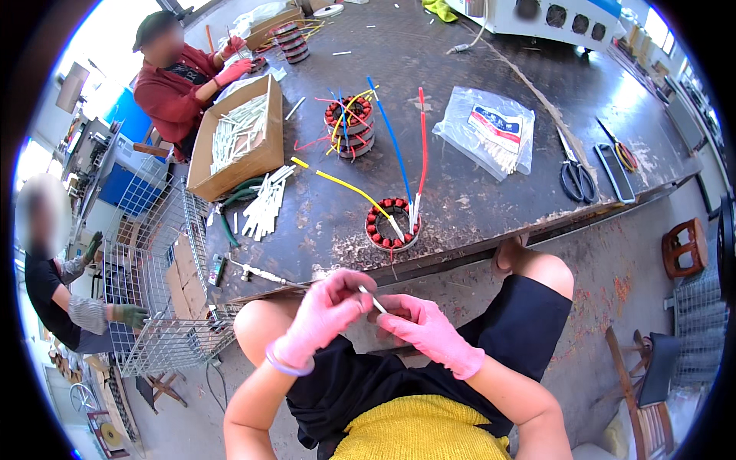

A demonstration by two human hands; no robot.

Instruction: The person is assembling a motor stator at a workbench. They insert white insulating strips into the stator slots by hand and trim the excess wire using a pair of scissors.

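Pink gloves cover both my hands, held over my lap just off the table's front edge. Between them is a short white tube [375,301]. My left hand [328,313] pinches its upper end, and the fingers of my right hand [431,331] close on the lower end. Just beyond, a motor stator [392,244] with red coils rests near the table edge; yellow, blue and red leads rise from it, with white sleeves at their bases. Farther back, more stators [354,146] are stacked, with coloured wires sticking out.
Loose white tubes [266,203] lie left, beside a cardboard box [198,172] of them and green-handled pliers [228,222]. A plastic bag [479,130], scissors [576,180] and snips [625,157] lie right. One co-worker [176,96] sits far left; another [61,291] stands by a wire cart [165,337].
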